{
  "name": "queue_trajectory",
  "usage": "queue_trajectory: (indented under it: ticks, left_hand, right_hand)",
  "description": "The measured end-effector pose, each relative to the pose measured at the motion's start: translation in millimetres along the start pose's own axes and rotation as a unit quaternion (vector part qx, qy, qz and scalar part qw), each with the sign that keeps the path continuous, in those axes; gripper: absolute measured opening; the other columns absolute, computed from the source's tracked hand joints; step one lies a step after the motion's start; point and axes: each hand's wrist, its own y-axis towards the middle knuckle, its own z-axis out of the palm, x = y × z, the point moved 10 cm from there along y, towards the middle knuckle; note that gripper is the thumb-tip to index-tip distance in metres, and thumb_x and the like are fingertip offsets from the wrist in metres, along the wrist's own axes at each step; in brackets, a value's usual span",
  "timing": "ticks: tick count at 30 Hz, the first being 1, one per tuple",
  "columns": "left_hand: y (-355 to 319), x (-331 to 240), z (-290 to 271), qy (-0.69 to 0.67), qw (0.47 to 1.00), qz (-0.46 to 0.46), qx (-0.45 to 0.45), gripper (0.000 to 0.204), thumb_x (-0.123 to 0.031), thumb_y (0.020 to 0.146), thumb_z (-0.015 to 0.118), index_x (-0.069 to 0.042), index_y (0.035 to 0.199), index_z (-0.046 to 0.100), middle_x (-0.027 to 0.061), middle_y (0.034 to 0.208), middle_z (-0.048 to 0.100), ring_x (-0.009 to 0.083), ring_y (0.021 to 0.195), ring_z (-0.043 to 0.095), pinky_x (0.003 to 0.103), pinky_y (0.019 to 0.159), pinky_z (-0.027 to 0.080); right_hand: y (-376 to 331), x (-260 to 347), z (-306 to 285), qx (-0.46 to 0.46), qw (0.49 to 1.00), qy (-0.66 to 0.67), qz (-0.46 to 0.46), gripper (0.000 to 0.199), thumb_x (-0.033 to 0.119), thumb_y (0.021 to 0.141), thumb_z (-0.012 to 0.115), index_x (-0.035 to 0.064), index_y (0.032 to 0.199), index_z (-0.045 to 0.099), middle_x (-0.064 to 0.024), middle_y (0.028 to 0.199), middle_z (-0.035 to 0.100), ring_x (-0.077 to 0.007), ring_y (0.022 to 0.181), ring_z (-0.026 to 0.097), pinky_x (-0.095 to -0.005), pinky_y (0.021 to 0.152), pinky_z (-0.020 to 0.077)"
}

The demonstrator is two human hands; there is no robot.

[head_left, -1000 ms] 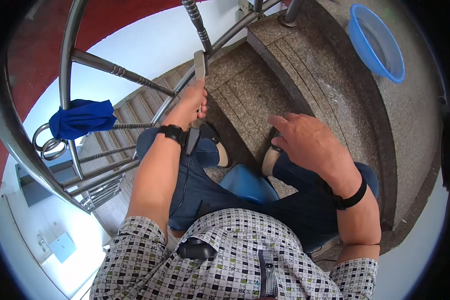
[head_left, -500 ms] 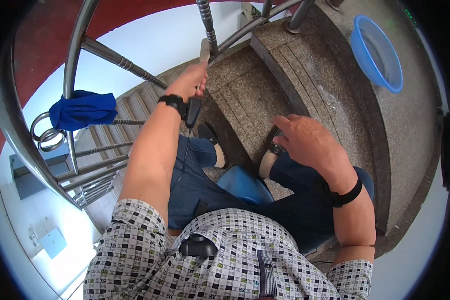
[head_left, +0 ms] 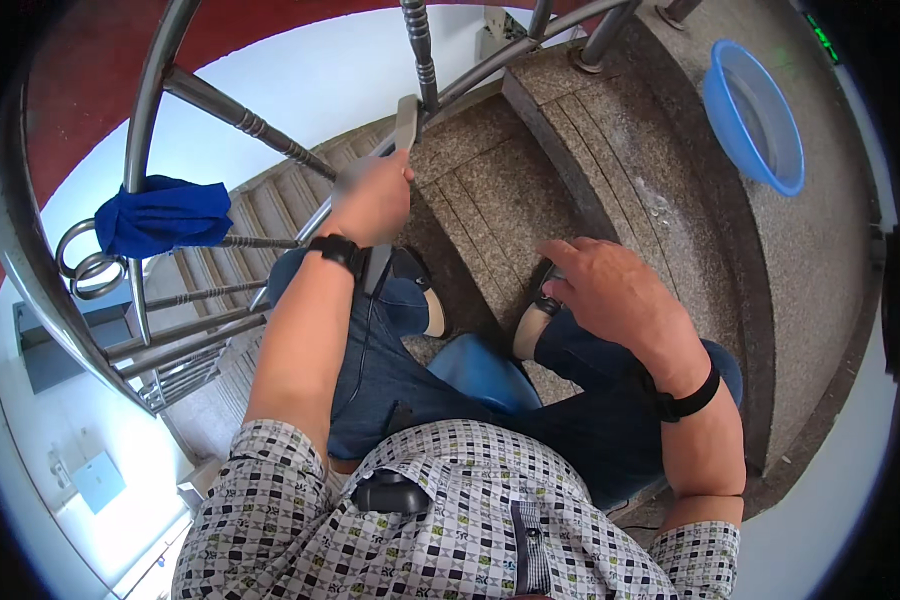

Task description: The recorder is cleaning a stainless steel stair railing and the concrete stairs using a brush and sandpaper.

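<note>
Speckled stone steps (head_left: 480,220) curve below the fingers, steel railing (head_left: 242,119) beside the left hand (head_left: 372,198); blue cloth (head_left: 165,217) hangs left of its fingers, blurred but gripping a pale flat tool (head_left: 407,122), near end hidden; right hand (head_left: 615,290) hangs loose, fingers bent, blue basin (head_left: 724,130) well beyond

Basin (head_left: 755,118) sitting at two o'clock on the landing (head_left: 805,240), cloth (head_left: 165,216) hung on the railing (head_left: 146,110) between nine and ten, hand tool (head_left: 406,120) in the left hand (head_left: 376,198) at eleven, right hand (head_left: 625,298) at three over the steps (head_left: 495,195), stool (head_left: 482,372) at five between the legs (head_left: 390,385)
</note>
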Motion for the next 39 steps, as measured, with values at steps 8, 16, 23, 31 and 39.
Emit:
queue_trajectory:
  ticks: [8, 16, 23, 31, 39]
  left_hand:
    - [31, -57, 2, 0.111, 0.993, 0.015, -0.031, 0.043, -0.050, 0.106, 0.045, -0.009, 0.095, 0.045, 0.0004, 0.069, 0.039, 0.0130, 0.053, 0.041, 0.029, 0.042, 0.032]
    - [-5, -16, -23, 0.153, 0.987, -0.030, -0.042, 0.042, -0.050, 0.106, 0.046, -0.010, 0.092, 0.045, -0.0013, 0.064, 0.039, 0.0125, 0.046, 0.039, 0.029, 0.039, 0.029]
    - [8, -48, -18, 0.161, 0.987, -0.013, -0.010, 0.043, -0.049, 0.107, 0.044, -0.010, 0.090, 0.048, -0.0035, 0.059, 0.038, 0.0106, 0.043, 0.035, 0.028, 0.038, 0.026]
    - [46, -102, -15, 0.269, 0.961, 0.052, -0.042, 0.034, -0.039, 0.104, 0.053, -0.006, 0.094, 0.050, -0.0018, 0.061, 0.038, 0.0107, 0.048, 0.036, 0.029, 0.042, 0.030]
    - [13, -85, -13, 0.252, 0.951, 0.158, -0.079, 0.037, -0.033, 0.101, 0.052, 0.002, 0.103, 0.063, 0.0089, 0.064, 0.055, 0.0201, 0.047, 0.052, 0.038, 0.041, 0.041]
  right_hand:
    - [2, 6, -4, -0.046, 0.998, -0.006, -0.035, 0.029, 0.022, 0.092, 0.071, 0.0018, 0.112, 0.063, -0.0201, 0.093, 0.070, -0.0401, 0.092, 0.069, -0.0476, 0.081, 0.0555]
    - [-4, 1, 2, 0.023, 1.000, -0.008, 0.010, 0.036, 0.019, 0.092, 0.069, 0.0018, 0.124, 0.064, -0.0205, 0.105, 0.072, -0.0403, 0.103, 0.067, -0.0484, 0.088, 0.0534]
    - [3, 6, 1, 0.035, 0.999, -0.025, 0.008, 0.035, 0.019, 0.093, 0.069, 0.0028, 0.124, 0.064, -0.0194, 0.106, 0.071, -0.0400, 0.102, 0.067, -0.0482, 0.088, 0.0535]
    - [11, 5, 9, 0.034, 0.999, -0.009, 0.011, 0.036, 0.020, 0.093, 0.069, 0.0048, 0.126, 0.064, -0.0198, 0.105, 0.071, -0.0408, 0.103, 0.067, -0.0483, 0.088, 0.0536]
    - [9, 7, 3, 0.026, 1.000, -0.009, 0.007, 0.038, 0.021, 0.094, 0.069, 0.0041, 0.128, 0.063, -0.0199, 0.107, 0.071, -0.0406, 0.104, 0.067, -0.0480, 0.089, 0.0538]
